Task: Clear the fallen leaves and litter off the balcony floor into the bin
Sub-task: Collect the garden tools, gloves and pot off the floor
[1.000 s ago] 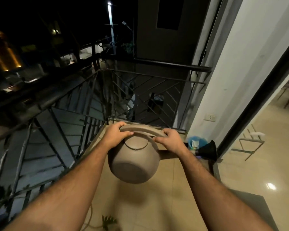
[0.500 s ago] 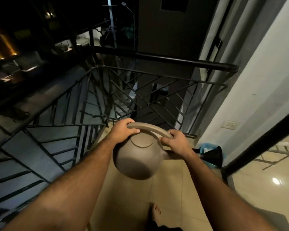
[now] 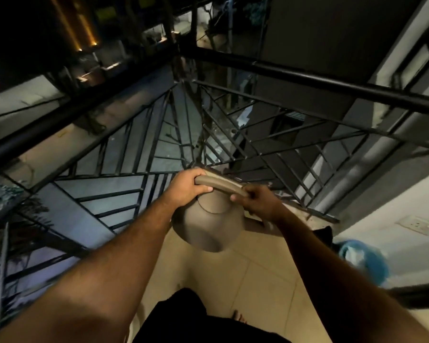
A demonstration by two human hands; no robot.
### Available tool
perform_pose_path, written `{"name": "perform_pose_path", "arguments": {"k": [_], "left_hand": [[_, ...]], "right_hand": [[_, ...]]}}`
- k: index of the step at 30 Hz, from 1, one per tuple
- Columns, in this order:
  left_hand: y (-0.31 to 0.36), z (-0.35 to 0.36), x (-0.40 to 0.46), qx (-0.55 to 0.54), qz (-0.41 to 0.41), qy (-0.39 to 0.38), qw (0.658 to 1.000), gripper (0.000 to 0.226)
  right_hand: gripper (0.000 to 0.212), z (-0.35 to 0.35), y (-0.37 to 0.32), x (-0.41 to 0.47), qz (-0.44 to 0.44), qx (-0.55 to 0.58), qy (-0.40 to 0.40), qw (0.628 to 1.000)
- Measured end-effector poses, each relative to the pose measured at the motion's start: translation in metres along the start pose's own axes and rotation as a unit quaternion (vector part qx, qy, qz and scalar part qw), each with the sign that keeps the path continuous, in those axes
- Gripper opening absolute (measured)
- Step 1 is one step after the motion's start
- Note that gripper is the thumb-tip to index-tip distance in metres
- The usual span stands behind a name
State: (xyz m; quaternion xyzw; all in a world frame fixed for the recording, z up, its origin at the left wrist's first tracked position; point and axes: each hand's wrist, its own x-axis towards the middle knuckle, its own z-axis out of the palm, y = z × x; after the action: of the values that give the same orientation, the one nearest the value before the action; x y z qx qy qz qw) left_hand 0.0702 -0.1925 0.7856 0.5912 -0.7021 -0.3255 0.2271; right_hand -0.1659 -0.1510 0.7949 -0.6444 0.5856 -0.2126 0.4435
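You hold a brown watering can (image 3: pixel 208 226) by its arched handle (image 3: pixel 221 185), clear of the balcony floor (image 3: pixel 233 273) and near the corner of the railing (image 3: pixel 307 78). Your left hand (image 3: pixel 186 189) is curled around the near end of the handle; your right hand (image 3: pixel 256 204) grips the far end, fingers wrapped over it. Over the last second you have stepped closer to that corner: the railing now fills the upper view, and the can has come along, hanging at much the same height. That suggests you are shifting the can out of the way to open up the floor, not collecting litter yet. No fallen leaves show on the visible tiles, and I cannot pick out the bin for certain. A blue bag-like bundle (image 3: pixel 364 258) sits at the foot of the white wall (image 3: pixel 382 214), with a dark object (image 3: pixel 322 233) just beside it. Your bare toes (image 3: pixel 238 318) show at the bottom.
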Motion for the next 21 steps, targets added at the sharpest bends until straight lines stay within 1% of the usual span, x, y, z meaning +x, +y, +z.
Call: {"name": "perform_pose_path", "arguments": {"k": [2,4,5,6,8,9,11,13,16,19,21], "left_hand": [[-0.016,-0.001,0.008,0.011,-0.005,-0.007,1.0,0.023],[-0.035,-0.002,0.016,0.02,-0.015,-0.017,1.0,0.022],[-0.047,-0.004,0.022,0.028,-0.021,-0.028,0.999,0.02],[-0.058,-0.005,0.027,0.038,-0.029,-0.041,0.998,0.019],[-0.083,-0.01,0.04,0.054,-0.038,-0.059,0.996,0.021],[-0.096,-0.01,0.045,0.062,-0.042,-0.065,0.995,0.024],[-0.126,-0.013,0.06,0.087,-0.06,-0.089,0.99,0.032],[-0.156,-0.015,0.075,0.114,-0.094,-0.113,0.983,0.036],[-0.193,-0.014,0.096,0.123,-0.145,-0.106,0.976,0.042],[-0.227,-0.01,0.112,0.099,-0.181,-0.087,0.975,0.053],[-0.251,-0.004,0.122,0.082,-0.208,-0.081,0.971,0.05]], "right_hand": [[0.021,0.013,0.001,0.02,-0.001,-0.013,-0.023,1.0],[0.017,0.028,0.007,0.035,0.004,-0.011,-0.027,1.0],[0.01,0.036,0.01,0.046,0.011,-0.012,-0.03,0.999],[0.009,0.044,0.014,0.056,0.018,-0.015,-0.033,0.999],[0.021,0.06,0.017,0.077,0.039,-0.04,-0.044,0.997],[0.023,0.067,0.018,0.085,0.05,-0.054,-0.053,0.996],[0.02,0.086,0.016,0.107,0.072,-0.064,-0.061,0.993],[0.018,0.107,0.015,0.13,0.098,-0.067,-0.065,0.991],[0.022,0.132,0.015,0.164,0.131,-0.089,-0.067,0.985],[0.037,0.158,0.021,0.195,0.169,-0.101,-0.077,0.977],[0.038,0.176,0.03,0.217,0.186,-0.102,-0.093,0.973]]}}
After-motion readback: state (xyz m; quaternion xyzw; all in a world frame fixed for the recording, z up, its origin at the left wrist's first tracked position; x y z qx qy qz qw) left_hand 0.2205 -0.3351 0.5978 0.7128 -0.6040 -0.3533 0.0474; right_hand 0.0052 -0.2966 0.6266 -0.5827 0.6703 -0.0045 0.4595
